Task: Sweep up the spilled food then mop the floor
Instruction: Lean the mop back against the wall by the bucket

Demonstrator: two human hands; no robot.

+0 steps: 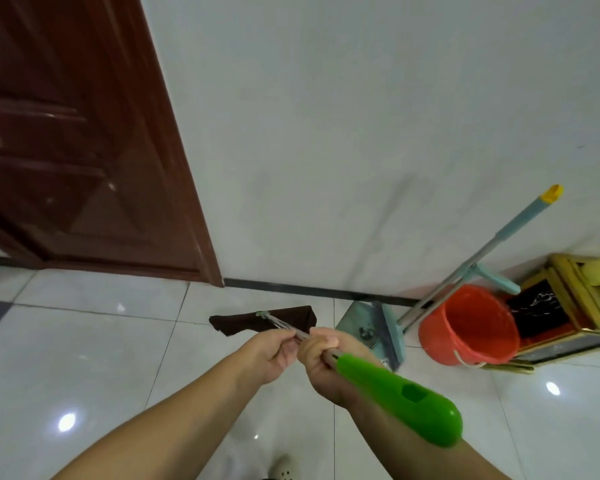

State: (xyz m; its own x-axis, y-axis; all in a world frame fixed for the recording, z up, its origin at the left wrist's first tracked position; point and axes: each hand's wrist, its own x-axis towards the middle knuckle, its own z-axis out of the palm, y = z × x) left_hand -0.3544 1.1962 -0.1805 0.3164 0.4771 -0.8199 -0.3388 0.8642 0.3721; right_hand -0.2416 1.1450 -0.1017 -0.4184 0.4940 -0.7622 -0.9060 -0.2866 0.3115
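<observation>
Both my hands grip a mop by its metal pole, which ends in a bright green handle (400, 398) near my right forearm. My right hand (329, 362) is closed around the pole just below the green grip. My left hand (272, 351) pinches the pole a little further down. The mop's dark brown cloth head (291, 318) lies flat on the white tiled floor ahead, close to the wall. A teal broom (394, 332) and its dustpan (359, 318) lean against the wall to the right, with some debris in the pan.
An orange bucket (465, 327) stands right of the broom, next to a gold-framed low stand (575, 306). A dark red-brown door (77, 140) fills the left. A black skirting strip (309, 292) runs along the white wall. My shoe tip (284, 468) shows at the bottom.
</observation>
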